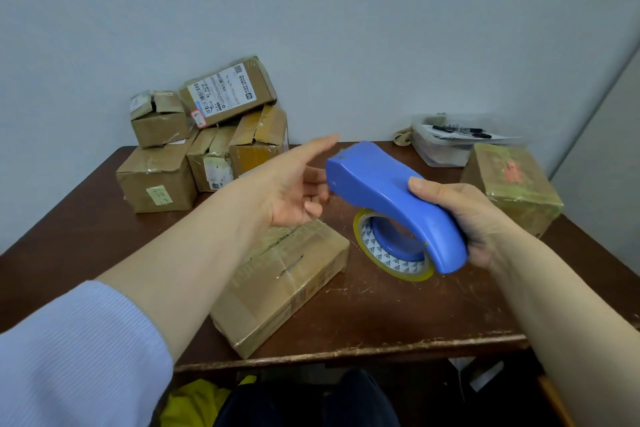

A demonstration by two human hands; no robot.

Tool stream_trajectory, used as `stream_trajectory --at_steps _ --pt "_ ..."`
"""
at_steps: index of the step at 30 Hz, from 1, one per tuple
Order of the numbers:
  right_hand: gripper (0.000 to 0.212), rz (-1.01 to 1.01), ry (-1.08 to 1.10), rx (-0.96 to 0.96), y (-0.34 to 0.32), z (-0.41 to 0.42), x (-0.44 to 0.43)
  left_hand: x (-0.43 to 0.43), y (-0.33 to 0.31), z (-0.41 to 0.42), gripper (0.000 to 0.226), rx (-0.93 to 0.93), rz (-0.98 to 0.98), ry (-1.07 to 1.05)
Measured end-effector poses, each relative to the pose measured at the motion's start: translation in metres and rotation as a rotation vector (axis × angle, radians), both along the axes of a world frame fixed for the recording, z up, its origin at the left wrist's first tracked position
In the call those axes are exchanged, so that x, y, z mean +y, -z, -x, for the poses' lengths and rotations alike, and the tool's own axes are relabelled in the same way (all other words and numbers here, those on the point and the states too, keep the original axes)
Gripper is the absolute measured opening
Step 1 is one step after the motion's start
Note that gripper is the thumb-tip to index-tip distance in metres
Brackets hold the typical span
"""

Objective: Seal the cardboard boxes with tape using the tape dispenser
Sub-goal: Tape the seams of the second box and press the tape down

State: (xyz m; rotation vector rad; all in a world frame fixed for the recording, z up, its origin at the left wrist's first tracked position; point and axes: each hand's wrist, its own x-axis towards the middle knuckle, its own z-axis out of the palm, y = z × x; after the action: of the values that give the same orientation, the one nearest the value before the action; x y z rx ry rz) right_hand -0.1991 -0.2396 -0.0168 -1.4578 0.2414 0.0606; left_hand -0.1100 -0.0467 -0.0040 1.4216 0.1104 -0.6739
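Blue tape dispenser [391,198]: held in the air at centre right of the frame, above the table, nose pointing up and left; no strip visibly drawn out.
Tape roll [367,248]: yellowish-clear, seated under the dispenser's body.
Right hand [474,218]: wraps the dispenser's rear, fingers curled round it.
Left hand [294,191]: wide, fingers loose, forefinger stretched, just beside the nose; whether it touches cannot be told.
Flat box [287,277]: lies at lower centre, under the left hand, apart from the dispenser; glossy wrinkled tape already crosses its top.
Right box [512,184]: behind the right hand, wrapped in yellowish tape, seemingly sealed.
Box pile [204,135]: about 5 boxes at upper left, several with lifted or torn flaps.
Progress: probably partway; the pile looks left to seal, and the tape end likely needs pulling free first.
Table [398,315]: dark brown wood, carrying everything.
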Motion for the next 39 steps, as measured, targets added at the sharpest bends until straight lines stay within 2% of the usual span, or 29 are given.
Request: stream_trajectory --at_steps 7,11,15,19,22,25,29,34,39 --pt "0.036 0.102 -0.003 -0.019 -0.005 -0.001 0.002 0.005 0.005 -0.004 0.032 0.076 0.086 -0.01" --pt "0.024 0.116 -0.018 -0.016 -0.008 -0.001 0.002 0.004 0.007 -0.007 0.021 0.072 0.06 -0.037" --pt "0.023 0.141 -0.028 -0.014 -0.011 -0.003 0.003 0.006 0.009 -0.01 0.018 0.069 0.05 -0.061" --pt "0.031 0.19 -0.068 0.001 -0.017 -0.004 0.008 0.01 0.013 -0.015 0.012 -0.064 -0.051 -0.081" --pt "0.038 0.259 -0.086 0.023 -0.022 -0.008 0.018 0.016 0.017 -0.027 0.015 -0.274 -0.255 -0.119" --pt "0.044 0.365 -0.067 0.045 -0.023 -0.014 0.029 0.023 0.018 -0.039 0.017 -0.41 -0.413 -0.127" --pt "0.043 0.459 -0.038 0.085 -0.021 -0.019 0.033 0.021 0.024 -0.051 0.01 -0.427 -0.445 -0.107" --pt "0.04 0.528 -0.021 0.165 -0.022 -0.007 0.01 0.058 0.038 -0.08 0.016 -0.432 -0.622 -0.27" --pt "0.046 0.555 -0.043 0.218 -0.016 -0.012 0.013 0.059 0.059 -0.095 0.018 -0.473 -0.603 -0.263"
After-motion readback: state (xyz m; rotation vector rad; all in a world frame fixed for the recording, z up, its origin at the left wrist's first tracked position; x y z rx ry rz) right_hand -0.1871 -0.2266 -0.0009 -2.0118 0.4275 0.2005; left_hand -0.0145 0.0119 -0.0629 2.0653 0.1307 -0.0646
